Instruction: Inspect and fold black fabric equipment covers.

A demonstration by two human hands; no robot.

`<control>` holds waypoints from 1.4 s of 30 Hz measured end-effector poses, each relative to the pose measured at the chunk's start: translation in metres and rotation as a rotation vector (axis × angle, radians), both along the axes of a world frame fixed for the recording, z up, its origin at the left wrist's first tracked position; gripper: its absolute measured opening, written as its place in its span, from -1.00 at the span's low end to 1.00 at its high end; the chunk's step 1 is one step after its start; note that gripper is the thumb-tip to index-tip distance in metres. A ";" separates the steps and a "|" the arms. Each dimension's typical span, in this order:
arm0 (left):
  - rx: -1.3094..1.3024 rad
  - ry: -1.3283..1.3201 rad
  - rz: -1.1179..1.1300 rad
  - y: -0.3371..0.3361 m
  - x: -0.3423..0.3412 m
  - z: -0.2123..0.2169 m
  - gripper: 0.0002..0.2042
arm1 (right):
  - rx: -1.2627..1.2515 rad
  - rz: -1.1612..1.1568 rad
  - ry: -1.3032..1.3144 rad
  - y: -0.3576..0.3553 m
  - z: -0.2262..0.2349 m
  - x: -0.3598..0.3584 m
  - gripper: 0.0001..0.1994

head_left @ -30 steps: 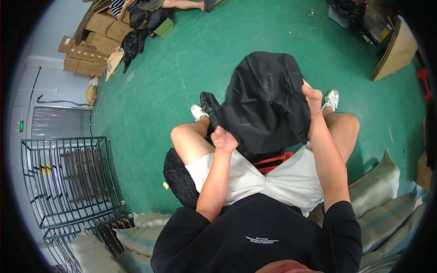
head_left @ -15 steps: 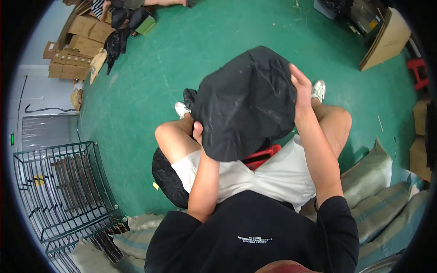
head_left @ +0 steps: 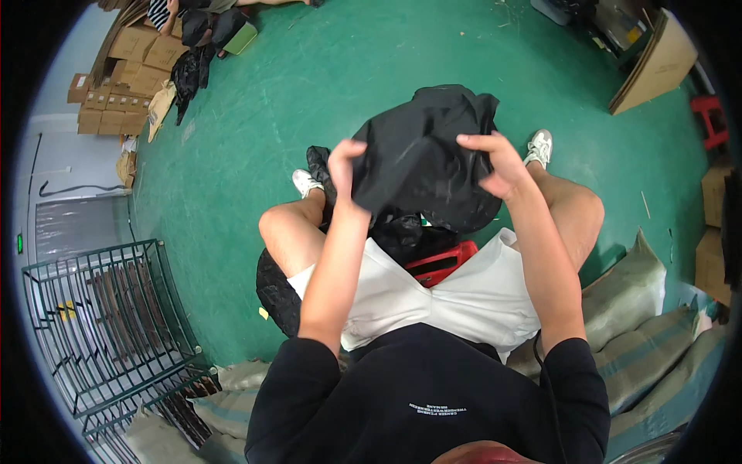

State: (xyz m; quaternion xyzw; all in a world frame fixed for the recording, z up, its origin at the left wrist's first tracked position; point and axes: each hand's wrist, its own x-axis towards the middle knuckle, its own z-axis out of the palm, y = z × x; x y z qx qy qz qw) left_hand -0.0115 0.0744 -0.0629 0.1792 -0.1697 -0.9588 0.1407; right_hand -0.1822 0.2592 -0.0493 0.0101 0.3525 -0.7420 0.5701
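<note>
In front of my seated body I hold up a limp, wrinkled piece of black fabric [head_left: 421, 147]; what kind of article it is I cannot tell. My left hand [head_left: 345, 168] grips its left edge, thumb on top and fingers behind it. My right hand [head_left: 501, 164] pinches the right side, thumb pointing inward over the cloth. Some blur runs along the fabric's lower left part. Below it, between my legs, lies more crumpled black material [head_left: 406, 236], partly covered by the held piece.
A red plastic stool [head_left: 444, 263] shows between my thighs. Stuffed woven sacks [head_left: 641, 348] lie behind me at right. A green metal cage rack [head_left: 108, 317] stands at left. Cardboard boxes [head_left: 127, 85] and another person [head_left: 209, 23] are at far left; flat cardboard [head_left: 657, 66] leans at far right.
The black fabric has gone from full and rounded to flatter and folded, a little farther from my body. My left hand moved up and forward; my right hand shifted slightly lower and inward.
</note>
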 end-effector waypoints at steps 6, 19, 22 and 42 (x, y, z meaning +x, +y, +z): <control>-0.203 -0.087 -0.145 -0.057 -0.097 0.081 -0.71 | -0.213 -0.148 0.049 -0.024 0.034 -0.075 -0.76; -0.149 -0.513 0.143 -0.061 -0.118 -0.146 -0.65 | 0.263 -0.436 0.063 -0.055 -0.159 -0.106 -0.59; -0.213 -0.863 0.241 -0.021 -0.079 -0.241 -0.56 | 0.783 -0.408 0.202 -0.009 -0.246 -0.073 -0.46; -0.826 -1.062 -0.633 0.060 0.069 -0.246 -0.79 | 1.401 1.285 1.192 0.073 -0.220 -0.020 -0.73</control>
